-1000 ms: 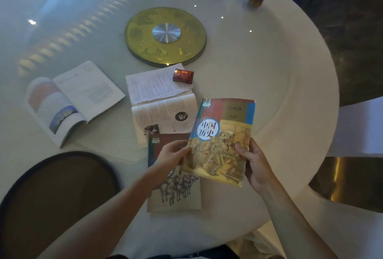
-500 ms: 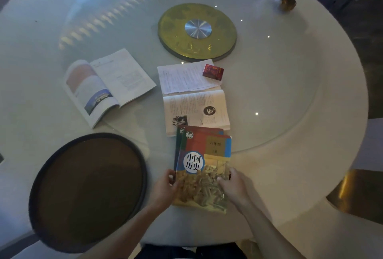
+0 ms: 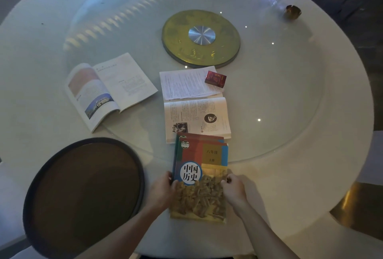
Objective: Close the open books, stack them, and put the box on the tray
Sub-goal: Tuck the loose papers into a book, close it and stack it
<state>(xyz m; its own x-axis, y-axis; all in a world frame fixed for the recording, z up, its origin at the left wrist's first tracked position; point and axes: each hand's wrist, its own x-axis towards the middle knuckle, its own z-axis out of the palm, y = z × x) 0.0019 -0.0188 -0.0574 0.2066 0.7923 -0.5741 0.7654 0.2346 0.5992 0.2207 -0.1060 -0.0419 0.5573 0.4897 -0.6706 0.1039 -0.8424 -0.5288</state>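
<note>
A closed history book point(image 3: 204, 161) lies on top of another closed book point(image 3: 199, 136) near the table's front edge; only the lower book's top and left rims show. My left hand point(image 3: 162, 191) grips the stack's left edge and my right hand point(image 3: 234, 189) its right edge. Beyond the stack an open book point(image 3: 196, 117) lies flat, with a small red box point(image 3: 215, 79) on its far page. A second open book point(image 3: 107, 88) lies to the left. The round dark tray point(image 3: 31, 192) sits at the front left.
A gold turntable disc point(image 3: 228, 37) sits at the middle of the round white table point(image 3: 342, 124), under a glass lazy Susan. A small brown bowl point(image 3: 293, 11) and a clear glass point(image 3: 278, 1) stand at the far right.
The history book came down from mid-air onto the other closed book. Both hands slid to the stack's side edges. The view shifted right and pulled back.
</note>
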